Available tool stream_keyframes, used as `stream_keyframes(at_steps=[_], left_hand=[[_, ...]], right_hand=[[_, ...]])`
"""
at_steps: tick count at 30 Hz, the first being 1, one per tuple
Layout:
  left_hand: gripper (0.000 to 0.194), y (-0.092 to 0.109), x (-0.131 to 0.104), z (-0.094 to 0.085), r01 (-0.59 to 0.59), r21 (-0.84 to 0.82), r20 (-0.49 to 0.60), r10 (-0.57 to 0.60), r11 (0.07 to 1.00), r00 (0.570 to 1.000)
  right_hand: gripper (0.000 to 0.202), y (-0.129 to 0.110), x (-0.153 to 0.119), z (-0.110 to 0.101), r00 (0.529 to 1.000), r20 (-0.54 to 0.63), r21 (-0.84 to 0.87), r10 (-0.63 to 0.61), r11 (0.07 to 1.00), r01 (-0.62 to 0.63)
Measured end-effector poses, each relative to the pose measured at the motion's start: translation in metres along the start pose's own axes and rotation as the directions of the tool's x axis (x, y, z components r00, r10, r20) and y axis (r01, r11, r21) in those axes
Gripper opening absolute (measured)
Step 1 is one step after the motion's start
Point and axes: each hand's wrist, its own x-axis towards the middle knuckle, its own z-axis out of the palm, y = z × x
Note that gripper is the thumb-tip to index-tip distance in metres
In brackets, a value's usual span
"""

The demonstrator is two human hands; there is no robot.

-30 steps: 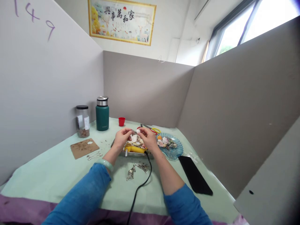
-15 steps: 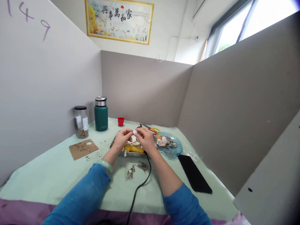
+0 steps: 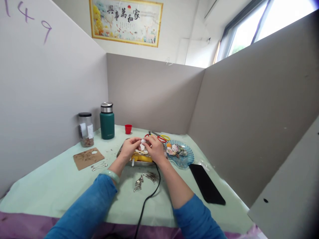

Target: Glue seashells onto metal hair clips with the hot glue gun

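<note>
While the two hands meet over the metal tray [image 3: 142, 164], the left hand [image 3: 129, 148] and the right hand [image 3: 155, 148] pinch a small white piece [image 3: 143, 141] between their fingertips, wrists apart on either side. It is held up above the tray, clear of the flat pale pieces [image 3: 144, 152] lying in it. The step in hand looks like fine fingertip handling of this one piece; whether anything else is tucked behind the fingers cannot be told.

Along the tray's near edge lies a yellow glue gun [image 3: 142, 159], touched by neither hand, its black cord [image 3: 150, 196] trailing down the worktop [image 3: 62, 192] between the forearms. Nearer the person, two small heaps of metal pins [image 3: 138, 183] sit just in front of the tray. To the right, beside the right hand, a blue plate [image 3: 183, 163] carries small flower-like pieces [image 3: 175, 150].

With so little to grip, the next move probably calls for one hand keeping a light, steady pinch, so the other can let go without tipping the piece into the tray.
</note>
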Motion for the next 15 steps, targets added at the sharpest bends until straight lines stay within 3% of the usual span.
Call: stream_keyframes(at_steps=[6, 15], left_hand=[[0.035, 0.0023, -0.0021, -0.0004, 0.009, -0.054, 0.06, -0.006, 0.999, 0.998], [0.037, 0.0033, -0.0025, 0.0012, -0.033, -0.009, 0.023, 0.033, 0.999, 0.999]], right_hand=[[0.021, -0.0007, -0.0009, -0.0011, 0.999, -0.028, -0.073, -0.035, 0.997, 0.033], [0.022, -0.0025, -0.0027, -0.001, 0.998, -0.015, -0.165, -0.058, 0.985, 0.055]])
